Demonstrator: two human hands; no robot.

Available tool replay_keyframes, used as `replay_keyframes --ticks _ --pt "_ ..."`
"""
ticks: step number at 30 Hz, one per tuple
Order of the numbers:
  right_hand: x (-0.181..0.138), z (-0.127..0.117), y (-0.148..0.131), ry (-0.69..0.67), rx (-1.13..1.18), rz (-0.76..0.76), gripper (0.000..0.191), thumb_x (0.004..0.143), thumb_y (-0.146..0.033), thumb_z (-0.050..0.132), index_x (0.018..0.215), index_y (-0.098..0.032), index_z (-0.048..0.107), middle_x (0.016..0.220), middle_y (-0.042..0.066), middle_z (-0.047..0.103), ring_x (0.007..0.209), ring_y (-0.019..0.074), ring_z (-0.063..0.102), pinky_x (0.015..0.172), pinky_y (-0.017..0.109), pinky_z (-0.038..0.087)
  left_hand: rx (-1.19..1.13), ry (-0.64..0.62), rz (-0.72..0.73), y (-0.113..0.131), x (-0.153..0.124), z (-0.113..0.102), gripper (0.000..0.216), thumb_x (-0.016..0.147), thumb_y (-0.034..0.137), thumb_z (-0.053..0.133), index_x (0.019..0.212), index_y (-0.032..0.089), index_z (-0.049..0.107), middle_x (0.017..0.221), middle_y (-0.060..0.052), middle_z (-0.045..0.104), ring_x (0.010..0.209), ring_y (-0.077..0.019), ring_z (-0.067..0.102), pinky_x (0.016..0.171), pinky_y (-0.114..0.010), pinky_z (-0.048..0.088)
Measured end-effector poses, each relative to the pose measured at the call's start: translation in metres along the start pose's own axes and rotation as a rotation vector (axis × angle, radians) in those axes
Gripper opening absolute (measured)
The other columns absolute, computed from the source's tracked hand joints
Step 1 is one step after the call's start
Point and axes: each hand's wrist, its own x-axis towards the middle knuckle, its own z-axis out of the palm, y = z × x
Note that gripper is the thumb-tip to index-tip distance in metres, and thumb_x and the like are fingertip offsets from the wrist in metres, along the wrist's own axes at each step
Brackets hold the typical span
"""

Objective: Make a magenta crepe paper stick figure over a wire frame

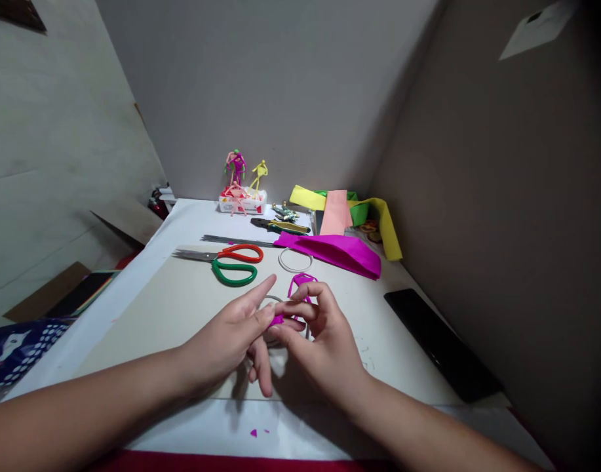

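Observation:
My left hand (231, 337) and my right hand (314, 341) meet over the grey mat (182, 308) at the middle of the table. Together they pinch a small piece of magenta paper (277, 320) wrapped on a thin wire loop (271, 299). The left index finger sticks out; the other fingers curl. The right thumb and fingers close on the same piece. A magenta wire shape (301, 283) lies just beyond my right hand.
Red-and-green scissors (231, 262), a wire ring (295, 260), a bundle of wires (236, 240), pliers (279, 227) and magenta crepe paper (337, 252) lie behind. Coloured paper strips (349, 213), small wire figures (244, 177) on a box, and a black phone (440, 344) at the right.

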Motion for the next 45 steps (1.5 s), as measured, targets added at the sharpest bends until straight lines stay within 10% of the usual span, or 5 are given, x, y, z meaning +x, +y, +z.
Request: replay_keyframes --ticks 7,12,21,33,45 --pt "0.001 -0.009 -0.001 0.043 -0.284 -0.242 0.031 0.079 -0.008 0.061 0.094 -0.026 0.040 0.087 -0.001 0.063 0.086 0.0150 0.068 0.072 0.027 0.056 0.216 0.042 -0.009 0.007 0.001 -0.003 0.039 0.090 0.044 0.051 0.111 0.015 0.067 0.072 -0.006 0.072 0.031 -0.0041 0.044 0.038 -0.021 0.022" --pt "0.003 -0.026 0.002 -0.067 -0.658 -0.514 0.032 0.085 -0.004 0.054 0.105 -0.026 0.043 0.095 0.004 0.065 0.086 0.0179 0.068 0.076 0.035 0.056 0.303 0.100 -0.020 0.007 0.000 -0.005 0.046 0.089 0.041 0.052 0.055 0.013 0.065 0.048 -0.003 0.062 0.043 -0.0080 0.027 0.045 -0.025 0.019" --pt "0.004 -0.030 -0.001 -0.111 -0.822 -0.620 0.029 0.087 -0.005 0.054 0.105 -0.025 0.045 0.091 0.004 0.065 0.082 0.0177 0.066 0.071 0.035 0.056 0.234 0.066 -0.054 0.008 0.002 -0.005 0.024 0.086 0.033 0.058 0.081 0.015 0.071 0.044 0.003 0.059 0.049 -0.0099 0.037 0.057 -0.023 0.029" --pt "0.007 -0.024 -0.016 -0.055 -0.316 -0.096 0.029 0.083 -0.017 0.063 0.098 -0.026 0.040 0.085 0.002 0.072 0.082 0.0222 0.072 0.071 0.037 0.058 0.268 0.099 0.016 0.005 -0.006 -0.004 0.024 0.087 0.032 0.056 0.083 0.013 0.070 0.037 0.008 0.041 0.039 -0.0059 0.027 0.047 -0.022 0.020" --pt "0.006 -0.018 -0.011 0.074 -0.252 -0.080 0.034 0.077 -0.012 0.065 0.094 -0.026 0.039 0.079 -0.001 0.070 0.078 0.0192 0.069 0.069 0.033 0.053 0.345 0.136 0.019 -0.006 -0.001 -0.001 0.034 0.089 0.039 0.054 0.107 0.014 0.069 0.040 0.008 0.042 0.040 -0.0064 0.029 0.044 -0.022 0.019"
